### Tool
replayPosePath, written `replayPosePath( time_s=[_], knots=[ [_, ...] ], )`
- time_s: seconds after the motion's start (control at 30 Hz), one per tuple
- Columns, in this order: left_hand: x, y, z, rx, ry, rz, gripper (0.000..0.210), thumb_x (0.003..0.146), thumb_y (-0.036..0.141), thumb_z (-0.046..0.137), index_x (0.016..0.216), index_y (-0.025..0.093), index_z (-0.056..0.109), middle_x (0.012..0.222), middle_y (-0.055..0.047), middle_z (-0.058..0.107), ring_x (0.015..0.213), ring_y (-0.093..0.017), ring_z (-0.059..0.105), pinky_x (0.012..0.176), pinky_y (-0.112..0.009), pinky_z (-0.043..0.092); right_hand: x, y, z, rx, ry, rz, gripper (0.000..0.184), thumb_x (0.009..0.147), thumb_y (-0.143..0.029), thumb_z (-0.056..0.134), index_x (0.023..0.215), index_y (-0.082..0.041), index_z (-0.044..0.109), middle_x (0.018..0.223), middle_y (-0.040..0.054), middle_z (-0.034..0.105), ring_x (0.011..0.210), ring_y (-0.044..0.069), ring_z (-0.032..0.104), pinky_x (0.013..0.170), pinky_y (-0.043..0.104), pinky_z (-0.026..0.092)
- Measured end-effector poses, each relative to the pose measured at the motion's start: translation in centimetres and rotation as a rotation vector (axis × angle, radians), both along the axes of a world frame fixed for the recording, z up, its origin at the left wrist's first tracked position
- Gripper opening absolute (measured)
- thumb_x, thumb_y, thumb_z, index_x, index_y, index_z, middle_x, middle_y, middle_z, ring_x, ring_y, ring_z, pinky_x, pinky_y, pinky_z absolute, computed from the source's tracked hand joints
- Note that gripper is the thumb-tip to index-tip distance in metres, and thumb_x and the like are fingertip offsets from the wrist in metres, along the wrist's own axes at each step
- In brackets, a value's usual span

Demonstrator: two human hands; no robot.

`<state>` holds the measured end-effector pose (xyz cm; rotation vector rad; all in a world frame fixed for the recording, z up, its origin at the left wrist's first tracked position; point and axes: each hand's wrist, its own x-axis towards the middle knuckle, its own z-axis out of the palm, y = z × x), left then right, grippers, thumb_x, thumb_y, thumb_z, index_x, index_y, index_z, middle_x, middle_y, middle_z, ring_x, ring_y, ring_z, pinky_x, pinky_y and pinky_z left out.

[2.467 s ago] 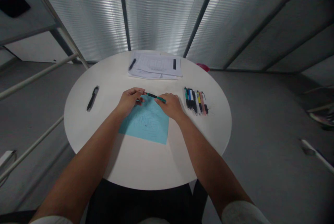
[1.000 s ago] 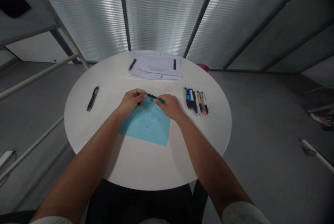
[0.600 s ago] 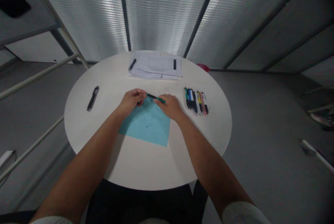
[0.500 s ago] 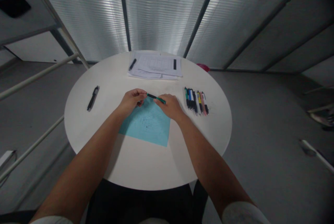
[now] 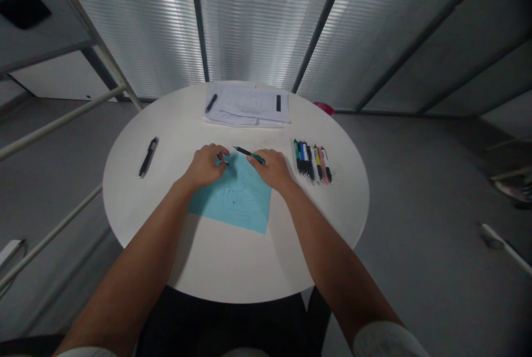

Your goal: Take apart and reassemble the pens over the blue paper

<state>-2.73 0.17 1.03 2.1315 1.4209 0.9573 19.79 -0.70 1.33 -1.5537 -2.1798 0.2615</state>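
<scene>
My right hand (image 5: pixel 274 169) grips a green-and-black pen (image 5: pixel 247 153) by its green end. The pen's thin point faces left, above the top part of a light blue sheet of paper (image 5: pixel 236 202). Just left of the pen, not touching it, my left hand (image 5: pixel 206 166) has its thumb and fingers curled round a small shiny metal piece (image 5: pixel 226 163), mostly hidden by the fingers. Dark scribbled marks show on the blue sheet.
A row of several pens (image 5: pixel 311 162) lies on the right of the round white table (image 5: pixel 241 268). One black pen (image 5: pixel 148 157) lies on the left. At the back is a stack of printed papers (image 5: pixel 249 103) with a dark pen (image 5: pixel 211 103) on it.
My left hand has come away from the pen's tip end, a little left and down, with the small metal piece now showing at its fingers. The pen's thin point is now uncovered.
</scene>
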Motion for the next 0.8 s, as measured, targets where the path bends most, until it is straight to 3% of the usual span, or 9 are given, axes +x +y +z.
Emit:
replayPosePath(
  time_s=[0.13,0.37,0.47,0.67,0.8],
  knots=[
    [0.1,0.1,-0.6,0.0,0.136,0.03,0.021,0.071,0.019,0.063,0.088,0.022,0.074,0.083,-0.007,0.063,0.081,-0.022,0.055,0.082,-0.036,0.042,0.0,0.0,0.0,-0.008,-0.008,-0.002,0.037,0.096,-0.049,0.044,0.093,-0.023,0.07,0.094,0.0042,0.071,0.092,0.02,0.059,0.081,0.032,0.032],
    [0.4,0.3,-1.1,0.04,0.091,0.02,0.012,0.073,0.025,0.068,0.081,0.023,0.075,0.079,-0.008,0.062,0.078,-0.023,0.055,0.08,-0.037,0.043,0.0,0.1,-0.2,0.004,-0.023,0.0,0.038,0.096,-0.05,0.044,0.092,-0.022,0.07,0.092,0.0039,0.071,0.09,0.02,0.06,0.079,0.032,0.032],
    [0.4,0.4,-1.3,0.017,0.032,0.01,0.011,0.074,0.027,0.067,0.081,0.024,0.075,0.08,-0.009,0.063,0.078,-0.023,0.054,0.08,-0.037,0.042,0.0,0.1,-0.2,-0.006,-0.024,-0.002,0.037,0.096,-0.05,0.045,0.093,-0.023,0.07,0.093,0.0039,0.071,0.09,0.02,0.059,0.079,0.032,0.032],
    [0.7,0.1,-0.5,-0.123,-0.268,0.051,0.017,0.073,0.029,0.069,0.088,0.023,0.072,0.078,-0.007,0.066,0.071,-0.02,0.054,0.07,-0.03,0.041,0.0,0.1,-0.1,-0.015,-0.018,0.003,0.036,0.096,-0.049,0.045,0.093,-0.023,0.07,0.094,0.0035,0.072,0.091,0.02,0.06,0.08,0.032,0.031],
    [0.9,-0.2,-0.2,-0.103,-0.275,0.076,0.023,0.076,0.029,0.067,0.098,0.023,0.068,0.082,-0.005,0.066,0.07,-0.017,0.055,0.067,-0.028,0.041,0.0,0.0,-0.1,-0.019,-0.02,0.007,0.035,0.096,-0.049,0.045,0.093,-0.023,0.07,0.094,0.0035,0.072,0.091,0.02,0.06,0.079,0.032,0.031]
  ],
)
